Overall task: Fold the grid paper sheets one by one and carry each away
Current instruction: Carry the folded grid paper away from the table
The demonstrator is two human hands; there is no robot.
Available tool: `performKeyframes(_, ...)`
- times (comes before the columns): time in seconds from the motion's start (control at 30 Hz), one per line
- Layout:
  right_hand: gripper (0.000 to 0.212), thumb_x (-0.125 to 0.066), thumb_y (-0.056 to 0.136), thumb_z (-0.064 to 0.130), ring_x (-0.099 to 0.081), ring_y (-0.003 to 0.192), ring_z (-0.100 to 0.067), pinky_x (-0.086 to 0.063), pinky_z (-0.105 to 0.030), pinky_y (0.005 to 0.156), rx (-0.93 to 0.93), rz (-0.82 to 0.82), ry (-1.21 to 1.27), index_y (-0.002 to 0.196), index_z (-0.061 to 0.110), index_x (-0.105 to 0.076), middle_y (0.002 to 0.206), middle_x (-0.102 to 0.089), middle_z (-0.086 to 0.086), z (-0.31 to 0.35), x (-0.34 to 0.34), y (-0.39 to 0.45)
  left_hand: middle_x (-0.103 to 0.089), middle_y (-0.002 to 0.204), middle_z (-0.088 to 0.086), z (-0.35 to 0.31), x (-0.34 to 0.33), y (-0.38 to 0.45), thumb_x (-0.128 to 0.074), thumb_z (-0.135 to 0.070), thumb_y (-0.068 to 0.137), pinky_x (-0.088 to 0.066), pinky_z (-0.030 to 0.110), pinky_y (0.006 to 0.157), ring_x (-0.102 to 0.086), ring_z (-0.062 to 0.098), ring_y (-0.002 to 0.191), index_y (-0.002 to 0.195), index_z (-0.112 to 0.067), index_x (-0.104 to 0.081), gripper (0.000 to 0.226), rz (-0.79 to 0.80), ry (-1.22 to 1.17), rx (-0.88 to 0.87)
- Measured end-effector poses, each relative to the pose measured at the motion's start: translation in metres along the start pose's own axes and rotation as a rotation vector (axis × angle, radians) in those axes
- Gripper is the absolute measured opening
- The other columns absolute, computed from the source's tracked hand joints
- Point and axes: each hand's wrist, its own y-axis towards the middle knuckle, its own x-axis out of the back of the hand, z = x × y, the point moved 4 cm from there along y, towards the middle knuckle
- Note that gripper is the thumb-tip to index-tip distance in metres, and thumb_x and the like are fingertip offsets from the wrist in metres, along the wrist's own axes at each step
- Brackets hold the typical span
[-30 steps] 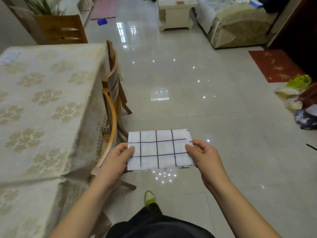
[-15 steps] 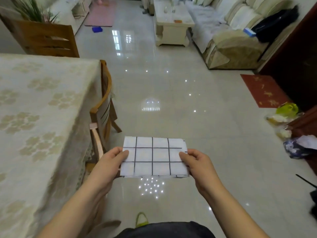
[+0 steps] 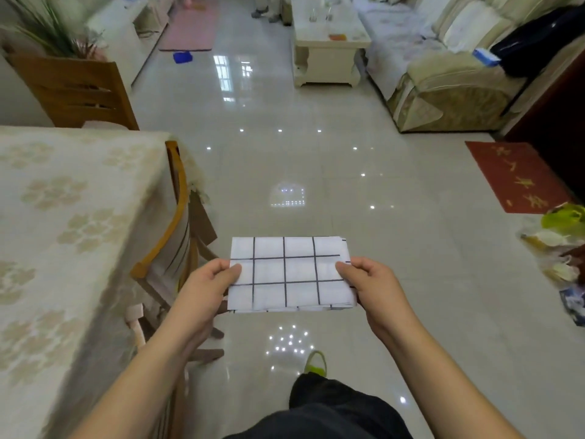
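A folded white sheet of grid paper (image 3: 289,274) with black lines is held flat in the air above the tiled floor, in front of my body. My left hand (image 3: 209,285) pinches its left edge, thumb on top. The right edge is pinched the same way by my right hand (image 3: 372,285). Several layers show at the sheet's right and near edges.
A table with a beige flowered cloth (image 3: 63,232) runs along my left, with a wooden chair (image 3: 177,236) tucked beside it. Ahead lie a white coffee table (image 3: 326,49) and a sofa (image 3: 443,80). A red mat (image 3: 519,175) and plastic bags (image 3: 563,236) lie at the right.
I have walked forward past the table corner with the folded sheet held in both hands. The view has tilted up, showing more of the sofa and coffee table. The grip is unchanged.
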Motion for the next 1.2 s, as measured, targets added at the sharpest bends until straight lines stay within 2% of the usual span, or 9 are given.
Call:
performKeyframes(0.17,0.007,-0.064,0.089,0.009,-0.067,0.069,-0.015,-0.052,-0.025,0.06,-0.031,0.056,0.015,0.092,0.005,-0.069,0.081,-0.074,-0.006,0.037,0.001,0.078,-0.068,0.084,0.012,-0.045,-0.02,0.051,-0.056,-0.015,0.094,-0.051,0.021,0.05,-0.065,0.014,0.067,0.093,-0.001,-0.062,0.015,-0.061,0.018,0.007)
performKeyframes(0.4,0.012,-0.064,0.09,0.013,-0.064,0.075,-0.018,-0.05,-0.031,0.068,-0.046,0.131,-0.011,0.095,0.004,-0.068,0.087,-0.072,-0.008,0.078,-0.024,0.165,-0.072,0.094,0.014,-0.089,-0.025,0.118,-0.059,-0.017,0.092,-0.056,0.04,0.079,-0.069,0.025,0.084,0.098,-0.001,-0.065,0.018,-0.142,-0.036,-0.022)
performKeyframes(0.5,0.013,-0.063,0.09,0.016,-0.065,0.077,-0.019,-0.05,-0.034,0.069,-0.056,0.157,-0.041,0.096,0.005,-0.069,0.088,-0.072,-0.008,0.089,-0.044,0.202,-0.073,0.093,0.014,-0.098,-0.015,0.155,-0.061,-0.017,0.092,-0.057,0.039,0.076,-0.069,0.025,0.084,0.096,-0.005,-0.066,0.013,-0.179,-0.074,-0.008)
performKeyframes(0.6,0.011,-0.062,0.09,0.015,-0.061,0.075,-0.019,-0.047,-0.033,0.067,-0.054,0.158,-0.064,0.094,0.006,-0.068,0.085,-0.069,-0.006,0.102,-0.072,0.242,-0.073,0.092,0.012,-0.111,-0.002,0.195,-0.06,-0.018,0.092,-0.056,0.034,0.062,-0.07,0.022,0.079,0.097,-0.01,-0.066,0.011,-0.182,-0.122,0.018)
performKeyframes(0.73,0.007,-0.062,0.091,0.014,-0.058,0.075,-0.02,-0.045,-0.03,0.064,-0.055,0.161,-0.068,0.091,0.009,-0.066,0.084,-0.066,-0.008,0.124,-0.12,0.294,-0.07,0.103,0.018,-0.134,0.027,0.248,-0.07,-0.038,0.075,-0.05,0.062,0.082,-0.066,0.04,0.088,0.093,-0.022,-0.069,0.024,-0.216,-0.15,0.061)
performKeyframes(0.8,0.007,-0.062,0.091,0.015,-0.057,0.074,-0.021,-0.044,-0.03,0.064,-0.045,0.161,-0.062,0.091,0.01,-0.066,0.082,-0.066,-0.007,0.137,-0.14,0.316,-0.068,0.105,0.018,-0.144,0.041,0.273,-0.07,-0.049,0.061,-0.044,0.072,0.082,-0.062,0.049,0.098,0.092,-0.027,-0.069,0.038,-0.211,-0.166,0.095)
performKeyframes(0.9,0.005,-0.063,0.09,0.015,-0.056,0.074,-0.021,-0.043,-0.031,0.065,-0.01,0.13,-0.071,0.088,0.011,-0.066,0.08,-0.065,-0.007,0.155,-0.163,0.348,-0.068,0.106,0.017,-0.168,0.053,0.308,-0.069,-0.042,0.073,-0.049,0.062,0.084,-0.065,0.044,0.096,0.094,-0.022,-0.068,0.029,-0.187,-0.154,0.097)
performKeyframes(1.03,0.004,-0.063,0.09,0.014,-0.058,0.075,-0.019,-0.045,-0.03,0.065,0.003,0.128,-0.064,0.087,0.014,-0.067,0.082,-0.064,-0.007,0.176,-0.186,0.39,-0.069,0.098,0.018,-0.193,0.062,0.361,-0.062,-0.02,0.09,-0.054,0.041,0.069,-0.066,0.025,0.08,0.1,-0.011,-0.064,0.014,-0.192,-0.153,0.038)
performKeyframes(1.2,0.005,-0.064,0.09,0.013,-0.054,0.073,-0.02,-0.043,-0.033,0.067,0.033,0.161,-0.088,0.086,0.011,-0.066,0.078,-0.058,-0.011,0.198,-0.207,0.459,-0.071,0.091,0.016,-0.213,0.062,0.431,-0.059,-0.016,0.093,-0.054,0.036,0.064,-0.066,0.026,0.076,0.101,-0.011,-0.064,0.011,-0.22,-0.175,0.04)
